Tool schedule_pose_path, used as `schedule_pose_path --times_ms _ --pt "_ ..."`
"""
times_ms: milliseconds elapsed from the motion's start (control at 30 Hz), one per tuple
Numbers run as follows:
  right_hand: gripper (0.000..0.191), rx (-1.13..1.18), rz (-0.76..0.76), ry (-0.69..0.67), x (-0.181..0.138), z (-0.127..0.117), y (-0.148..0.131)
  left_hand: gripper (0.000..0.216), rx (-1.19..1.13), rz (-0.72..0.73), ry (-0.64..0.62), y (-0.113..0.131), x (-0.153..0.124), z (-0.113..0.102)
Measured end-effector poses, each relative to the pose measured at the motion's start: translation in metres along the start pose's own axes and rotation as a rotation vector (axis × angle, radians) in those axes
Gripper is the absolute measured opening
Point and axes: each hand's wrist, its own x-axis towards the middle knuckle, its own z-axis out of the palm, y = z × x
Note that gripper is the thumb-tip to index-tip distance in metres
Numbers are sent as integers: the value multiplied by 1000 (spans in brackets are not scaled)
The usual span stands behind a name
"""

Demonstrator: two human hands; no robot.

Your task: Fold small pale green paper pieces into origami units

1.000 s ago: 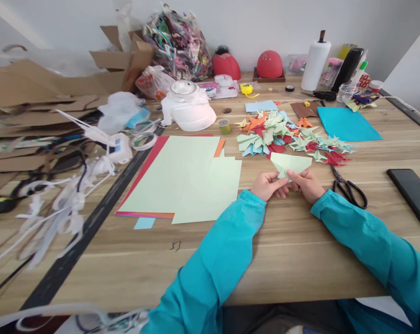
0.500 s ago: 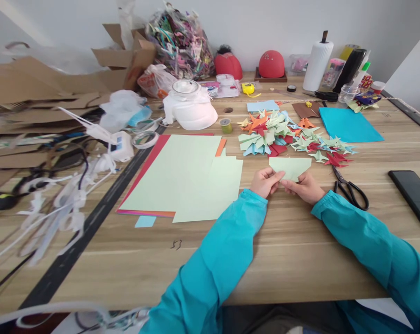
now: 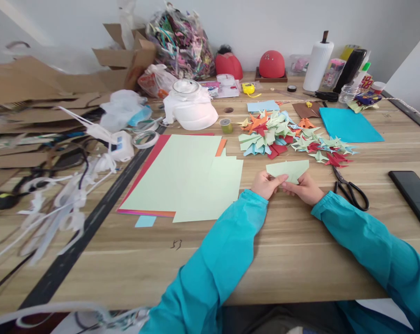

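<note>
A folded piece of pale green paper is held just above the wooden table, its wide edge facing away from me. My left hand pinches its near left part between thumb and fingers. On the right side, my right hand grips it the same way, and the two thumbs nearly meet. Beyond the paper lies a pile of folded paper pieces in green, red, orange and blue. Black-handled scissors rest to the right of my right hand.
Pale green sheets lie over red and orange ones at the left. A black phone is at the far right, and a blue sheet behind. White cables and a power adapter clutter the left side. A small round container stands mid-table.
The folded green paper has tilted and shifted slightly left and nearer to me between my fingers. Both hands keep nearly the same place.
</note>
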Motion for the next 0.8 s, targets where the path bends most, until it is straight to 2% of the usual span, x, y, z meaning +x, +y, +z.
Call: schedule_pose_path --times_ms 200,433,500,667,800 --pt "34 -14 10 -12 0 0 -7 40 -45 -6 -71 4 -2 0" --pt "32 -36 -58 -78 0 2 -7 52 -34 -119 84 -6 2 -2" --pt "34 -33 -52 -53 0 2 -8 51 -74 -115 99 -6 3 -2" --pt "39 -25 8 87 1 0 -6 38 -112 -55 -15 0 2 -2" --pt "38 -40 10 92 1 0 -1 35 -66 -10 -7 0 1 -3"
